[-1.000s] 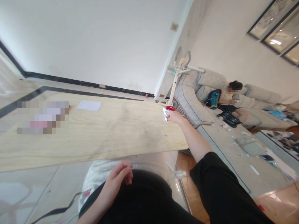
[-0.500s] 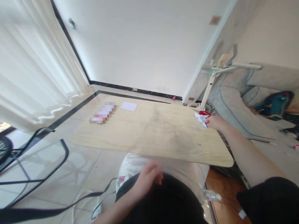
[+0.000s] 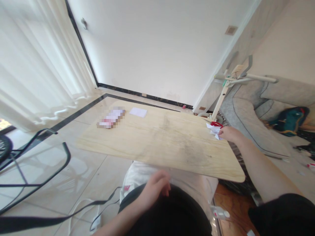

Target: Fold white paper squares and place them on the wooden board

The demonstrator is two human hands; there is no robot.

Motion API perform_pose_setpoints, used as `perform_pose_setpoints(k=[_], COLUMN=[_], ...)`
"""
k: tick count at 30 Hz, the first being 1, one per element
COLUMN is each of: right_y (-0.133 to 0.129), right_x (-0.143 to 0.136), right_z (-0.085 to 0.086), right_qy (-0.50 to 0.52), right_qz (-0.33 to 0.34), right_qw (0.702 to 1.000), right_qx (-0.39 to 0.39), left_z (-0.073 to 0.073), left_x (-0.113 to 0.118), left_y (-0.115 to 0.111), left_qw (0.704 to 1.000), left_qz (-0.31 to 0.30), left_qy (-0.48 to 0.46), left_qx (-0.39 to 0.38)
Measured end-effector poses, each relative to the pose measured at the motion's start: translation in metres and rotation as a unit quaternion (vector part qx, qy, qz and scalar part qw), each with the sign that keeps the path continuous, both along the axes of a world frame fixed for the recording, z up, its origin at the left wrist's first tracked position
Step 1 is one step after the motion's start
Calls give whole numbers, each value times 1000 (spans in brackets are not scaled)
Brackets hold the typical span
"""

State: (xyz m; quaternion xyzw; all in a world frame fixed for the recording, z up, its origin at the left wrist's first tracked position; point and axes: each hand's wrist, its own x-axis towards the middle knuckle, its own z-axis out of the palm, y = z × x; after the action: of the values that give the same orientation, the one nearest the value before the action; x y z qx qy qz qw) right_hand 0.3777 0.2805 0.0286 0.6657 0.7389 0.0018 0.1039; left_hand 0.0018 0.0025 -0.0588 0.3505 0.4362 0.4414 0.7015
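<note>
A pale wooden table [image 3: 157,144] stretches in front of me. My right hand [image 3: 227,134] reaches to its far right edge and touches a crumpled white paper [image 3: 214,129]; whether it grips the paper I cannot tell. Red-handled scissors [image 3: 216,124] lie just behind the paper. My left hand [image 3: 155,187] rests loosely curled on my black-clothed lap below the table's near edge, holding nothing. A white sheet [image 3: 138,112] lies at the table's far side, with a blurred pinkish object [image 3: 111,118] to its left.
A grey sofa [image 3: 256,111] with a teal bag [image 3: 289,119] stands to the right. A white stand [image 3: 227,87] rises behind the table. A black metal chair frame [image 3: 36,160] and cables lie on the tiled floor at left, by white curtains [image 3: 34,65].
The view has swung left, away from the sofa and the person sitting there, toward the curtains. My right hand stays at the paper by the scissors; my left hand stays on my lap.
</note>
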Motion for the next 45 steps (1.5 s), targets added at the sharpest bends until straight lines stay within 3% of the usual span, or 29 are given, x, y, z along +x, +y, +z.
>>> perform_pose_setpoints(k=[7,10,13,15,17,19,22,36,45], right_y=[-4,-17,-58,-101,-146,-184,-212,-219,-217], right_x=[-11,-35,-84,-127,-169,-204,-236,-258,-283], right_z=[30,39,36,29,20,12,5,-4,3], right_qy=[9,40,92,211,305,335,349,440,453], right_qz=[-8,17,72,144,226,293,339,281,281], right_qw=[1000,997,985,954,918,893,873,850,832], right_qx=[23,71,124,158,117,74,32,-72,-153], left_z=[-1,-3,-5,-5,-1,5,13,46,33], left_x=[-1,-1,1,2,3,3,0,-35,-58], left_y=[1,2,3,2,-1,-4,-10,0,0], left_qw=[1000,1000,999,999,998,991,979,938,907], left_qz=[4,11,-1,-16,-20,-18,-25,-5,31], left_qy=[-17,-28,-31,-20,19,80,135,176,257], left_qx=[-1,-4,9,24,60,108,152,299,332])
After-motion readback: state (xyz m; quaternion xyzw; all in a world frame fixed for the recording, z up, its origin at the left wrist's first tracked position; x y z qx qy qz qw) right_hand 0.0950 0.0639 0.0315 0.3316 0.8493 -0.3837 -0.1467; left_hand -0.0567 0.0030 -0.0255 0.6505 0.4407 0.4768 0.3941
